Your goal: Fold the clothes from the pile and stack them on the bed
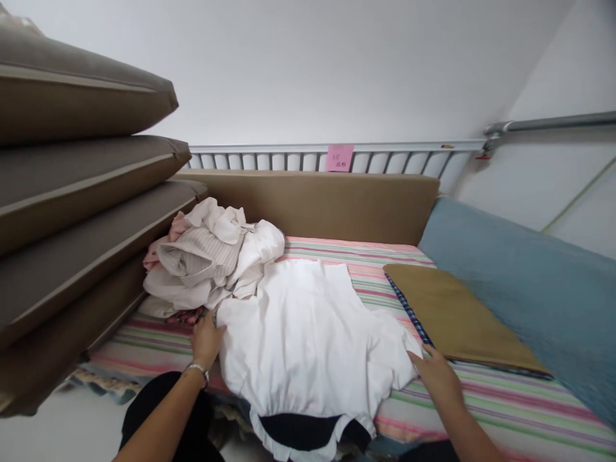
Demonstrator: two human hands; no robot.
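Note:
A white garment (308, 333) with a dark hem lies spread flat on a striped sheet (505, 410). My left hand (206, 340) grips the garment's left edge, fingers closed on the cloth; a bracelet sits on that wrist. My right hand (433, 372) holds the garment's right edge, its fingers pinching the fabric. A heap of pale pink and white clothes (212, 256) sits just behind my left hand.
Brown cushions (77, 212) are stacked high on the left. A tan folded cloth (457, 314) and a blue blanket (529, 289) lie on the right. A brown backrest (327, 205), a metal rail (385, 151) with a pink note (339, 157) and a white wall stand behind.

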